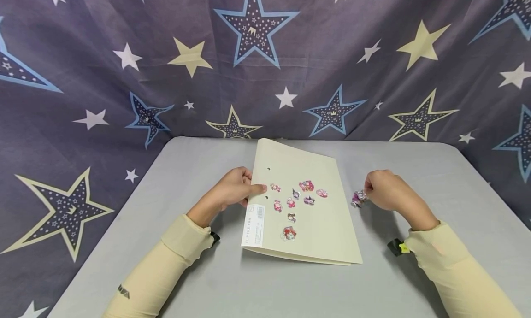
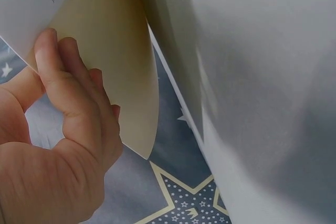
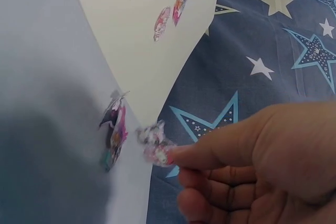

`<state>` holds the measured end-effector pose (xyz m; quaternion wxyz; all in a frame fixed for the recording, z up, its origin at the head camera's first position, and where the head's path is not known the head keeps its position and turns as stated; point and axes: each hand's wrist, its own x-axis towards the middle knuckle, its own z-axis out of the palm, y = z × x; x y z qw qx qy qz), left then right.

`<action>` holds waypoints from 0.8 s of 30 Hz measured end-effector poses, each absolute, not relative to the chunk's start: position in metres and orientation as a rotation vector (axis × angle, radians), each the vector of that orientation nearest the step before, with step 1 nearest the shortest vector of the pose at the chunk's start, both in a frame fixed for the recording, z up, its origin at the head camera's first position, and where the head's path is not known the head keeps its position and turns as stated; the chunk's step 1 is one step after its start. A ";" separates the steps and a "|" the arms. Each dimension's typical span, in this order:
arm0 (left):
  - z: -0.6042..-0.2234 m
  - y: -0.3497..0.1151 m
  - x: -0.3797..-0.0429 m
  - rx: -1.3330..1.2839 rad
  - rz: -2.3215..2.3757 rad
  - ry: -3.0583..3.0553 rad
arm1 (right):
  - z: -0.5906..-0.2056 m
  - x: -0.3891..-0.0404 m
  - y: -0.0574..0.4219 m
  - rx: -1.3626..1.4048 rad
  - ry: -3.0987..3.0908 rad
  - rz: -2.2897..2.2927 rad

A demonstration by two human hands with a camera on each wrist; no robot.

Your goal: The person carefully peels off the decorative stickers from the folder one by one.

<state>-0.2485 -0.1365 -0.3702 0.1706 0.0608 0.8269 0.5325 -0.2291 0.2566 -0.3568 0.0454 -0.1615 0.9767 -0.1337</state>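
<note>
A cream clip-file folder point(image 1: 307, 166) is tilted on the table, with several small pink, red and purple cartoon stickers point(image 1: 307, 185) scattered over its front. My left hand point(image 1: 230, 186) grips the folder's left edge, thumb on the front and fingers point(image 2: 79, 93) behind. Just right of the folder, my right hand point(image 1: 390, 193) pinches a small pink-and-white cartoon sticker point(image 3: 157, 148) between thumb and forefinger. Close by on the tabletop lies a small pile of loose stickers point(image 3: 115, 129). In the head view the pinched sticker overlaps that pile and is hard to tell apart.
A grey-white table point(image 1: 199, 161) bears the folder and loose stickers. Dark cloth point(image 1: 290, 32) with star prints hangs behind and beside it. The folder carries a white label point(image 1: 254, 226) at lower left and two punched holes along its left side.
</note>
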 end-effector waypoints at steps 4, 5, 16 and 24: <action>-0.370 -0.137 -0.249 0.169 1.515 2.348 | -0.358 -0.229 0.254 -0.498 3.007 -0.386; -0.370 -0.137 -0.249 0.170 1.516 2.346 | -0.359 -0.229 0.252 -0.504 3.020 -0.380; -0.371 -0.137 -0.248 0.180 1.517 2.346 | -0.363 -0.214 0.219 -0.579 3.099 -0.480; -0.370 -0.137 -0.248 0.183 1.515 2.350 | -0.364 -0.204 0.199 -0.683 3.135 -0.526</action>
